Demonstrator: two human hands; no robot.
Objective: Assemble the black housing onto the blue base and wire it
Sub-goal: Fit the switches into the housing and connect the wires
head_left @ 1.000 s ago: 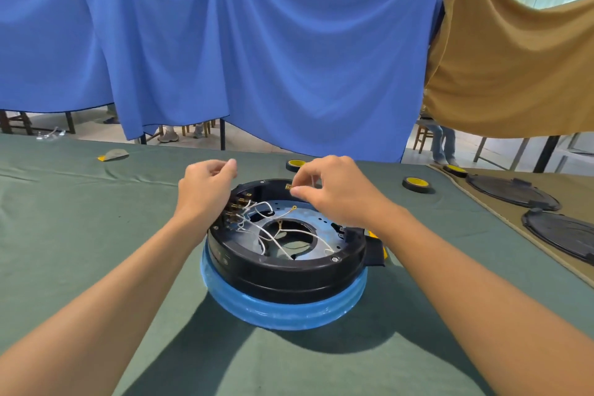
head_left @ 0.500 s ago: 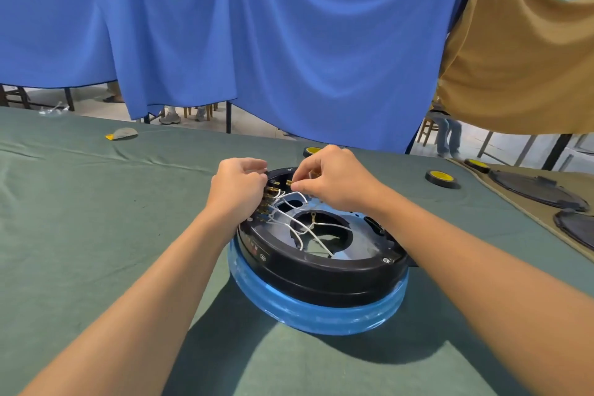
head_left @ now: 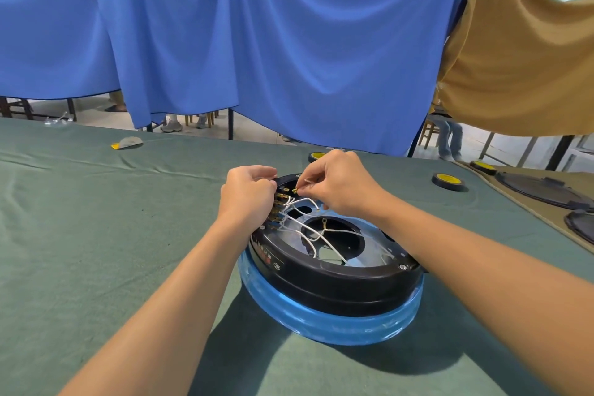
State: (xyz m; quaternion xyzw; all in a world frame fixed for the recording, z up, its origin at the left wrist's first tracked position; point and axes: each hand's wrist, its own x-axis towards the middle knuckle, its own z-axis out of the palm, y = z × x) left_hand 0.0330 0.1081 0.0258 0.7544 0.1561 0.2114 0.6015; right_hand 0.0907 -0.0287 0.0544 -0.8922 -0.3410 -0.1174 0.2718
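Note:
A round black housing [head_left: 334, 283] sits on the blue base [head_left: 324, 321] on the green table cloth. Several white wires [head_left: 308, 231] with brass terminals run across the housing's open top. My right hand [head_left: 340, 186] pinches a brass wire terminal at the housing's far rim. My left hand [head_left: 247, 193] is curled against the far left rim beside a row of brass connectors; what its fingers hold is hidden.
Yellow-and-black tape rolls [head_left: 447, 181] lie at the back right of the green table [head_left: 96, 235]. Black round covers [head_left: 543, 190] rest on a tan mat at the far right. A small grey and yellow item [head_left: 128, 142] lies at the back left. Blue and tan cloths hang behind.
The view has shifted closer and leftward, so the housing sits further right. Both hands came together at the housing's far rim, and the right hand keeps pinching the terminal.

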